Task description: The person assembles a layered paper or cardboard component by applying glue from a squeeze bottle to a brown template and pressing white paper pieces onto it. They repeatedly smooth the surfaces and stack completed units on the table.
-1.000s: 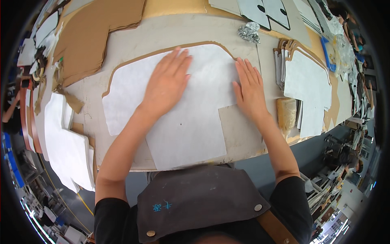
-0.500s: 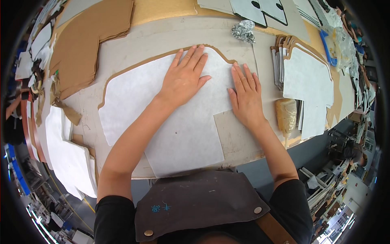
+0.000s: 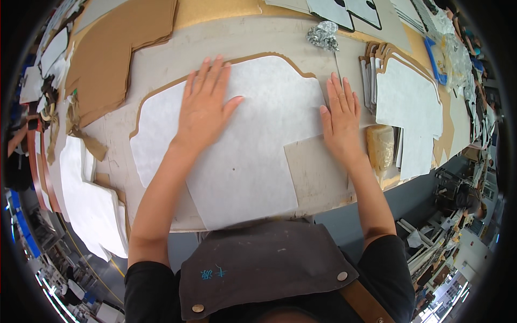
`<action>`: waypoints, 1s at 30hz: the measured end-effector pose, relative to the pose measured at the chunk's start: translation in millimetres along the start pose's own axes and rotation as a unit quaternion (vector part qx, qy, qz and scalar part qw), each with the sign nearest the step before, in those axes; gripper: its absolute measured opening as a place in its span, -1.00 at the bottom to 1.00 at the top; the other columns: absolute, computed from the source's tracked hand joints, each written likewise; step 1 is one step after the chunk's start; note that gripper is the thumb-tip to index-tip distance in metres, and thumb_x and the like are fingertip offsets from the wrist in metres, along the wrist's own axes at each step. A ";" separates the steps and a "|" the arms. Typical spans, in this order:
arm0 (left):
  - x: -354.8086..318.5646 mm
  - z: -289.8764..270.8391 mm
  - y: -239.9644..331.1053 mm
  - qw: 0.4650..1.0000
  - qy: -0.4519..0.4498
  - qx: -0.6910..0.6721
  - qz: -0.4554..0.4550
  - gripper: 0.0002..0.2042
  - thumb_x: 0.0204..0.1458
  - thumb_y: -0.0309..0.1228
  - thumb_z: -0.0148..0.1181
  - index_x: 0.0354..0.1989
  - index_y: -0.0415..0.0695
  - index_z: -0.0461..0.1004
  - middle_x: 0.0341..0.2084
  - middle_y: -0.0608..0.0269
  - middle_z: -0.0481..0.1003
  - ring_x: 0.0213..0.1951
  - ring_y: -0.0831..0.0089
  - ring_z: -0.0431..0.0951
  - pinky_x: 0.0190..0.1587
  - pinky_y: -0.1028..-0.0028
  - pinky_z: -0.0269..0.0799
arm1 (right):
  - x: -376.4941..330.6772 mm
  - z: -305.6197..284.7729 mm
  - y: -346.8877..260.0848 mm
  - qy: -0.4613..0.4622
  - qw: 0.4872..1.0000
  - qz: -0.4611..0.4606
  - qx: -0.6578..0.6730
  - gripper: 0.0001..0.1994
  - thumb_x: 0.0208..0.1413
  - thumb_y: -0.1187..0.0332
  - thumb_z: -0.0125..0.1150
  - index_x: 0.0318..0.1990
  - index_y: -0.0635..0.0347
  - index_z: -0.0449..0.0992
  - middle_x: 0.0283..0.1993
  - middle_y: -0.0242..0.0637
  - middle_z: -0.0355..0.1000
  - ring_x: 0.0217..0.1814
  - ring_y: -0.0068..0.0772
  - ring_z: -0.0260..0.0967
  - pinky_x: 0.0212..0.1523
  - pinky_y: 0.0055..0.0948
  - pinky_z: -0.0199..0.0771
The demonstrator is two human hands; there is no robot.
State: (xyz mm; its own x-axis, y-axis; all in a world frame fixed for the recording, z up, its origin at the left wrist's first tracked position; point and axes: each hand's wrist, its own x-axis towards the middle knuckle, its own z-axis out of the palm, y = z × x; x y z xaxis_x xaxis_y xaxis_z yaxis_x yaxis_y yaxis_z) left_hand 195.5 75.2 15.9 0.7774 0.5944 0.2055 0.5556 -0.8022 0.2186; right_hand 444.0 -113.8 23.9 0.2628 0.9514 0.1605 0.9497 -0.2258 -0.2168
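Note:
A large white fabric sheet (image 3: 258, 145) lies flat on a brown cardboard template (image 3: 280, 56) whose edge shows around it. My left hand (image 3: 204, 105) presses flat on the sheet's upper left part, fingers spread. My right hand (image 3: 340, 116) lies flat at the sheet's right edge, partly on a grey card piece (image 3: 315, 169). Neither hand holds anything.
Stacked brown cardboard shapes (image 3: 116, 54) lie at the far left. A stack of white cut pieces (image 3: 91, 199) hangs at the left table edge. More templates topped with a white piece (image 3: 406, 102), a yellow sponge-like block (image 3: 380, 146) and crumpled foil (image 3: 323, 35) sit to the right.
Both hands have slid across the sheet: the left hand toward the left, the right hand slightly outward to the sheet's right edge. The view has shifted a little.

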 end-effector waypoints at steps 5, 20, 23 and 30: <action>-62.7 -22.8 -39.5 0.996 -0.017 0.047 -0.071 -0.39 0.30 -0.19 0.05 0.45 -0.20 0.13 0.50 0.09 0.03 0.52 0.10 -0.05 0.50 0.07 -0.15 | -8.0 0.2 -5.8 -0.024 0.999 -0.030 -0.005 -0.43 0.36 0.26 -0.05 0.47 0.21 0.10 0.59 -0.22 -0.03 0.65 -0.02 -0.23 0.55 0.05 -0.33; -174.5 -50.9 -75.4 0.970 -0.045 0.119 -0.206 -0.31 0.33 -0.03 -0.04 0.50 -0.17 0.02 0.52 0.07 -0.03 0.53 0.04 -0.13 0.50 0.00 -0.26 | -12.4 15.8 -1.0 -0.035 0.994 -0.044 -0.090 -0.40 0.41 0.14 -0.13 0.52 0.14 0.02 0.61 -0.28 -0.06 0.67 -0.14 -0.26 0.56 0.03 -0.36; -176.0 -50.1 -76.3 0.973 -0.027 0.108 -0.200 -0.32 0.33 -0.03 -0.04 0.50 -0.17 0.02 0.52 0.05 -0.02 0.53 0.02 -0.13 0.50 0.00 -0.26 | -12.8 14.9 -0.2 -0.036 0.994 -0.043 -0.096 -0.41 0.42 0.14 -0.15 0.52 0.13 0.02 0.61 -0.28 -0.07 0.67 -0.14 -0.26 0.56 0.04 -0.36; -192.2 -54.6 -82.3 0.975 -0.008 0.061 -0.215 -0.35 0.34 -0.10 -0.04 0.49 -0.20 0.02 0.51 -0.01 -0.03 0.53 -0.01 -0.13 0.48 -0.01 -0.20 | -12.6 15.1 0.0 -0.044 0.995 -0.035 -0.084 -0.42 0.44 0.15 -0.21 0.52 0.13 0.00 0.62 -0.25 -0.11 0.67 -0.13 -0.28 0.56 0.06 -0.41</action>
State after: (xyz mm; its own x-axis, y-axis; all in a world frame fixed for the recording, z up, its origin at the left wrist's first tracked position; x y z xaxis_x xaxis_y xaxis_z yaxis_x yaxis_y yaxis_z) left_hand -15.8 30.0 10.5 0.4689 0.8770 0.1050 0.8612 -0.4804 0.1661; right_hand 438.1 -122.6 7.3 0.1860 0.9791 0.0824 0.9822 -0.1829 -0.0430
